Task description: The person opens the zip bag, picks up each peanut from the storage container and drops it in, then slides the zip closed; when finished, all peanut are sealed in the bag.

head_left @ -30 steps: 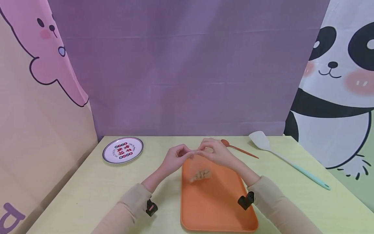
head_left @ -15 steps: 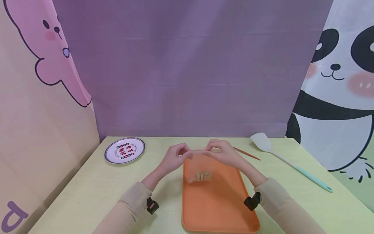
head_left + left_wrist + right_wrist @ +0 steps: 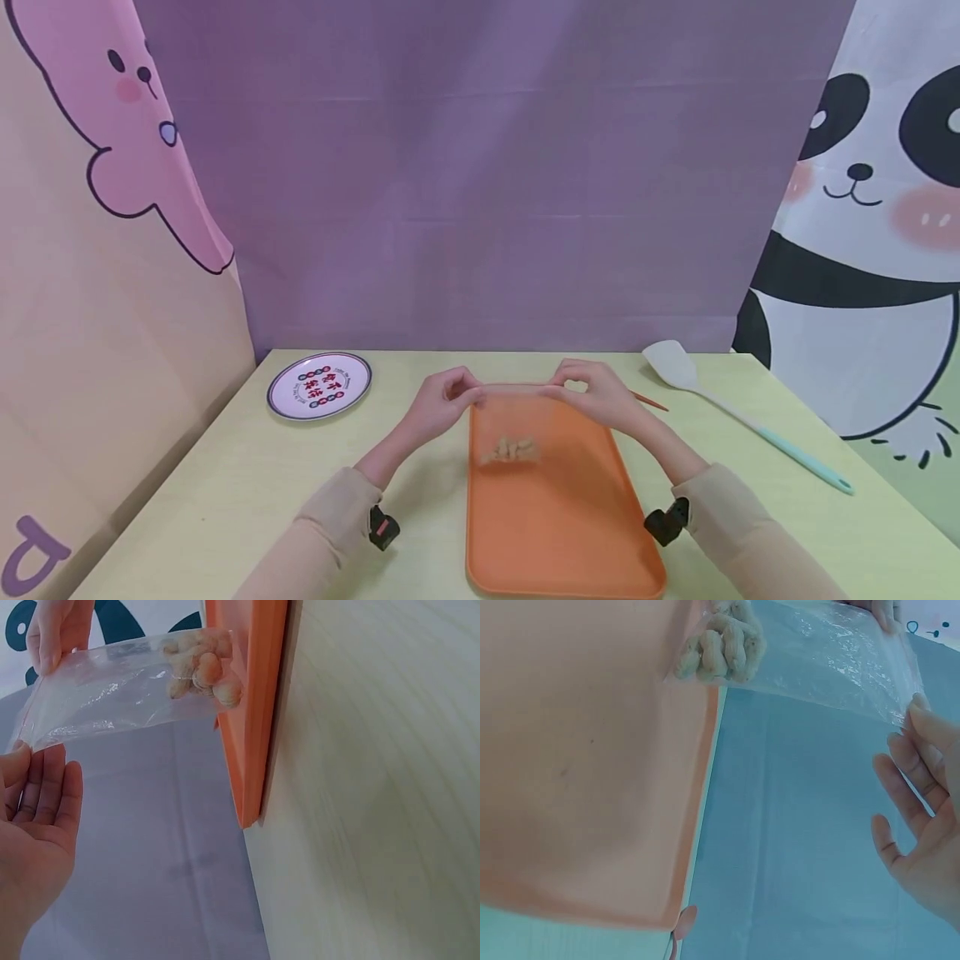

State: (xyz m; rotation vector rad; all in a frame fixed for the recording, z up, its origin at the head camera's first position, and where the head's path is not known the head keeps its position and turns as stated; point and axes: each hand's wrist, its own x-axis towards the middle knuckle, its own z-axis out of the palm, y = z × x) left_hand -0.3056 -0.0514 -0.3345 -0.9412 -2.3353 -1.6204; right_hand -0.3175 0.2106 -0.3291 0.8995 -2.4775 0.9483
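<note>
A clear plastic zip bag [image 3: 112,688] hangs upright over the far part of the orange tray [image 3: 562,525]. Several peanuts in their shells [image 3: 724,645] lie at the bag's bottom. My left hand [image 3: 442,404] pinches one top corner of the bag between thumb and forefinger. At the opposite top corner my right hand [image 3: 600,396] pinches the bag the same way, its other fingers loosely spread in the right wrist view. Between the two hands the top edge is drawn out straight. Whether the seal is fully closed I cannot tell.
At the back left of the table lies a white plate [image 3: 320,386] with red print. A white spatula [image 3: 720,404] with a mint handle lies on the right. Partly hidden behind my right hand is a red-brown spoon [image 3: 649,402].
My right hand has moved to the right along the bag's top, away from my left hand. The bag's top edge has widened between them, and more of the spoon is now covered.
</note>
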